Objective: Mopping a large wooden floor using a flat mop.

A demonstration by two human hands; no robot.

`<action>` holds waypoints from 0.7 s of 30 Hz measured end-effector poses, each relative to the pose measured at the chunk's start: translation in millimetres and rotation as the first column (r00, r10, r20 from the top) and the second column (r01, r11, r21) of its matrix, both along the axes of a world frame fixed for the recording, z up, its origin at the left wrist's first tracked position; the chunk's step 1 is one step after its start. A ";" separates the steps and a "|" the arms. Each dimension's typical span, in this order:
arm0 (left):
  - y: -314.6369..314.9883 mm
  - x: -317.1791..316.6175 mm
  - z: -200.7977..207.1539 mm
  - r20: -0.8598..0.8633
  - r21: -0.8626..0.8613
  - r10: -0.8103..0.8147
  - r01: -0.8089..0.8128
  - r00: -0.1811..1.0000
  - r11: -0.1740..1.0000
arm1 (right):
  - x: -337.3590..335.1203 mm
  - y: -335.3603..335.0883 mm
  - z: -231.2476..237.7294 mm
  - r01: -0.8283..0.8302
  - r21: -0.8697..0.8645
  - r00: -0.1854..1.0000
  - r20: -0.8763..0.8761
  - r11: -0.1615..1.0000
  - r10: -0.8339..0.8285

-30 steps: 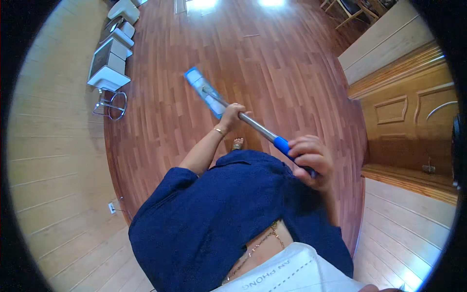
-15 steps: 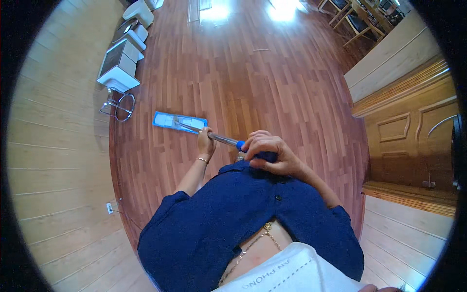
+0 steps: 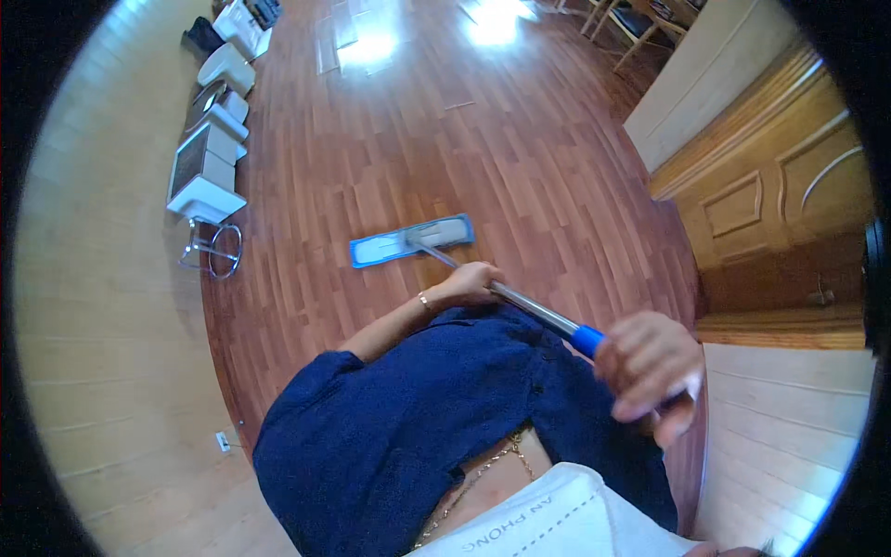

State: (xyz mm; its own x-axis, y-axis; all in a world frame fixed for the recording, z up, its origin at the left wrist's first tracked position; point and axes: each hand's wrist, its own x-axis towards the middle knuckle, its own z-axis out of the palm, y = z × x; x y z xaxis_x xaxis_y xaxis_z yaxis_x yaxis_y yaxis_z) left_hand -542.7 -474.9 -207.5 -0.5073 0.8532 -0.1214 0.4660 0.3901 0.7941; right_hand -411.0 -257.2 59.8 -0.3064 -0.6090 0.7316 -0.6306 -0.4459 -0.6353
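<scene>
A flat mop (image 3: pixel 380 249) with a light pad edged in blue lies on the reddish wood floor in front of me. Its metal pole slants from the head toward my right side. Wrapped round the lower part of the pole is my left hand (image 3: pixel 471 282), with a bracelet at the wrist. My right hand (image 3: pixel 648 369), slightly blurred, is closed near the pole's upper end, just beyond the blue collar (image 3: pixel 587 341). The end of the grip is mostly hidden by that hand.
Along the left wall stand a chrome wire stand (image 3: pixel 213 249), a white unit with a dark panel (image 3: pixel 206 172) and more white fixtures. A wooden door (image 3: pixel 752 223) is on the right, with wooden chairs (image 3: pixel 626 28) at the far right. A thin stick-like piece (image 3: pixel 459 105) lies on the floor.
The mop head has moved right and turned, its right end now farther from me. My left hand has moved right with the pole; my right hand has swung out to the right and nearer.
</scene>
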 end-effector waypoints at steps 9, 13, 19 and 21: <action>90.7 37.7 44.4 0.030 0.125 -0.660 0.652 0.751 0.748 | 142.2 -74.8 19.2 0.857 -0.199 0.426 -0.247 0.476 -0.870; 94.0 48.8 24.3 -0.081 0.258 -0.769 0.758 0.634 0.599 | 160.2 -140.2 -4.4 0.963 -0.269 -0.092 -0.285 -0.012 -0.954; 144.4 47.0 -15.9 -0.218 0.167 -0.690 0.723 0.690 0.670 | 159.3 -137.6 -46.6 0.958 -0.127 -0.267 -0.070 -0.257 -0.961; 153.9 38.9 -25.8 -0.165 0.117 -0.629 0.649 0.759 0.752 | 152.5 -113.8 -62.9 0.969 -0.108 -0.235 -0.123 -0.222 -0.964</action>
State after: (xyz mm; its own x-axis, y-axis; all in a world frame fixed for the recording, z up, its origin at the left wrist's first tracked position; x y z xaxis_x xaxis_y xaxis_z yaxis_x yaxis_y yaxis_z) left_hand -503.9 -320.9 -233.3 0.1620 0.9847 0.0646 0.6474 -0.1554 0.7461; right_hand -258.5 -370.9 -3.1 -0.4617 0.3249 0.8254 -0.3329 0.7990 -0.5008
